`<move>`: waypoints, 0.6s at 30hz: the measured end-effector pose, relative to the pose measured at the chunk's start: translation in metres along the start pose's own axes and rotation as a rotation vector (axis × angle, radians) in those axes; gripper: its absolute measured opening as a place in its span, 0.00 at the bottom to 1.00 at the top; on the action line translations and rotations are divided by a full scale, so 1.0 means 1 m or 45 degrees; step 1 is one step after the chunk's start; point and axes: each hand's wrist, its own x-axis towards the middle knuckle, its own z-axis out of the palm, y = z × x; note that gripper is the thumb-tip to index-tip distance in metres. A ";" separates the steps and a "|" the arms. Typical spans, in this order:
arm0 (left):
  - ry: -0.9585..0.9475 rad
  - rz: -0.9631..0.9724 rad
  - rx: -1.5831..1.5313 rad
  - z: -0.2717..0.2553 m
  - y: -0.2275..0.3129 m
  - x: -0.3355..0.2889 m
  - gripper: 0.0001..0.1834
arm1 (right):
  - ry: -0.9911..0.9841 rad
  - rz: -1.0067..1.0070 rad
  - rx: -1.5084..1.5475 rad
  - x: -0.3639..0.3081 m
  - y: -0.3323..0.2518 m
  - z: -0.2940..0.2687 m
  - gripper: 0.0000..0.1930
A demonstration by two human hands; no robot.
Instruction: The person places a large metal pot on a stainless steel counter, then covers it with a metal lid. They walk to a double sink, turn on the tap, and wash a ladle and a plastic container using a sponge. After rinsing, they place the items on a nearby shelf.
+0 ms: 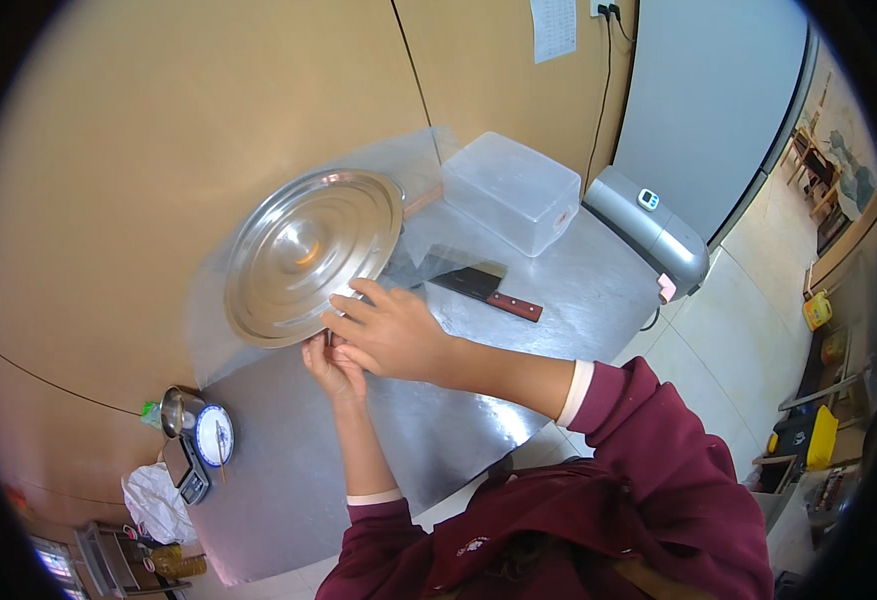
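Observation:
A large round metal lid (343, 225), shiny and ringed with ridges, stands tilted up over the far left part of the steel table (288, 430). My right hand (398, 330) reaches across to its near rim, fingers bent over the edge. Just below, my left hand (333, 370) is closed at the same rim, its fingertips close against the right thumb. A clear plastic sheet (213, 300) shows behind and around the lid. To the right of my hands lies a cleaver (473, 282) with a dark blade and brown wooden handle.
Behind the cleaver stands a translucent plastic box (513, 190). A silver machine (648, 225) occupies the right end. Along the left edge are a metal pot (178, 410), a blue-rimmed plate (215, 435), a scale (186, 470) and a white bag (153, 505). A tan wall (208, 100) rises behind.

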 end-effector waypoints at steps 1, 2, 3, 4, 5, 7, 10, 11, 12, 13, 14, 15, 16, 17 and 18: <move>0.002 0.015 0.002 0.001 0.001 0.000 0.16 | -0.010 0.019 0.029 -0.001 0.000 0.001 0.21; -0.015 0.032 -0.005 0.003 0.002 -0.001 0.16 | -0.025 0.024 0.034 -0.001 0.001 0.001 0.21; 0.009 0.043 0.024 0.004 0.003 -0.003 0.16 | -0.034 0.025 0.039 -0.001 0.001 0.002 0.21; 0.014 0.056 0.042 0.006 0.004 -0.003 0.16 | -0.039 0.030 0.044 -0.001 0.002 0.004 0.20; 0.011 0.080 0.052 0.009 0.006 -0.005 0.17 | 0.002 0.025 0.068 -0.001 0.002 0.005 0.19; 0.013 0.072 0.107 0.013 0.009 -0.009 0.16 | 0.084 0.013 0.113 -0.001 0.003 0.007 0.15; 0.033 0.055 0.161 0.016 0.013 -0.015 0.14 | -0.032 0.129 0.290 -0.002 0.001 0.008 0.20; 0.017 0.059 0.167 0.017 0.014 -0.016 0.13 | -0.021 0.140 0.302 -0.002 -0.001 0.008 0.19; 0.074 0.054 0.200 0.016 0.015 -0.016 0.13 | -0.028 0.176 0.313 -0.003 -0.003 0.008 0.19; 0.105 0.063 0.223 0.015 0.016 -0.015 0.13 | -0.037 0.211 0.325 -0.004 -0.005 0.008 0.18; 0.135 0.076 0.242 0.014 0.017 -0.014 0.13 | -0.027 0.216 0.326 -0.006 -0.007 0.007 0.17; 0.156 0.069 0.253 0.013 0.018 -0.012 0.14 | -0.018 0.216 0.324 -0.007 -0.009 0.007 0.16; 0.179 0.062 0.260 0.011 0.018 -0.010 0.14 | -0.009 0.215 0.321 -0.008 -0.011 0.006 0.15; 0.198 0.077 0.262 0.010 0.018 -0.008 0.14 | 0.018 0.218 0.323 -0.009 -0.011 0.006 0.14; 0.244 0.057 0.241 0.008 0.018 -0.006 0.15 | 0.043 0.221 0.325 -0.010 -0.012 0.005 0.13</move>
